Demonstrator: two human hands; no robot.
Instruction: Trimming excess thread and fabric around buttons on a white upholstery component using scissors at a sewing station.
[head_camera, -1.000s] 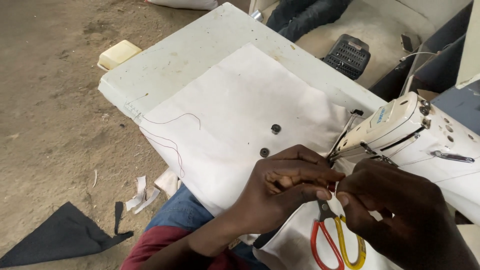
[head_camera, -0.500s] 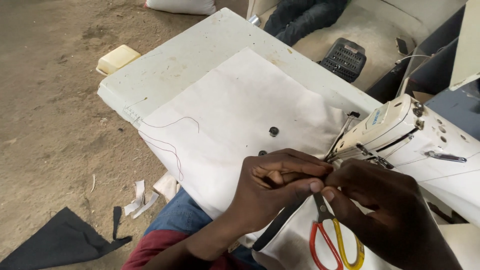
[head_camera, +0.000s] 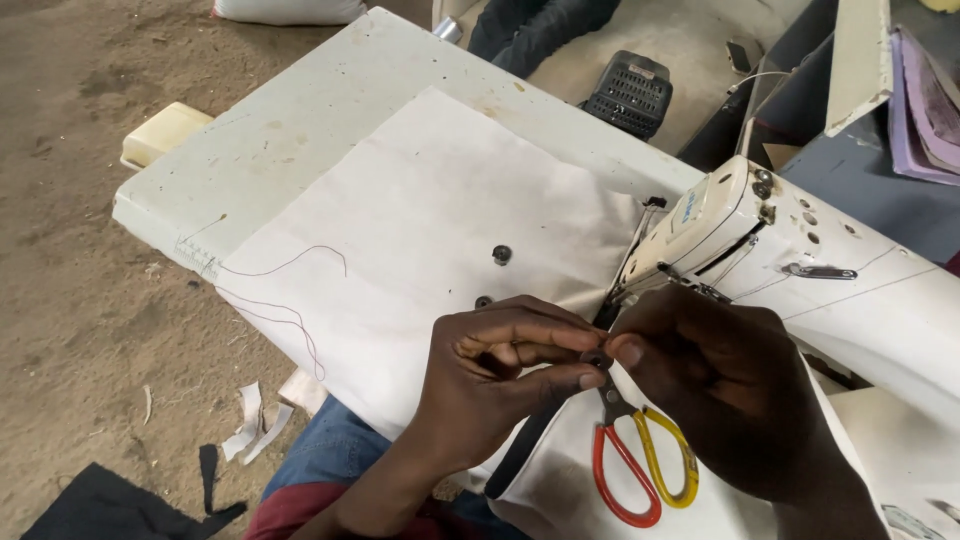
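— What are the fingers doing?

— Both hands meet just in front of the sewing machine (head_camera: 800, 260). The left hand (head_camera: 500, 375) has its fingers curled in, thumb and forefinger pinched shut at the tips. The right hand (head_camera: 730, 390) mirrors it, its fingertips closed against those of the left. Whatever they nip between them is too small and too hidden to make out; a dark strip (head_camera: 525, 450) runs from under the pinch down toward the near edge, but I cannot tell whether either hand grips it.

— And the scissors?

— One pair of scissors (head_camera: 640, 465), one red handle and one yellow, lying on the white cloth (head_camera: 400, 230) just below the right hand, blades tucked under the fingers. Neither hand holds them.

— Counts?

— One machine, one white table (head_camera: 300, 110), one sheet of white cloth spread over it, two dark round studs (head_camera: 501, 254) in the table to the left of the needle area. Loose dark thread (head_camera: 280, 300) trails at the cloth's left edge.

— Any labels?

— A small blue mark on the machine's cream head, facing left. A pale yellow block (head_camera: 165, 133) sits on the ground at the far left.
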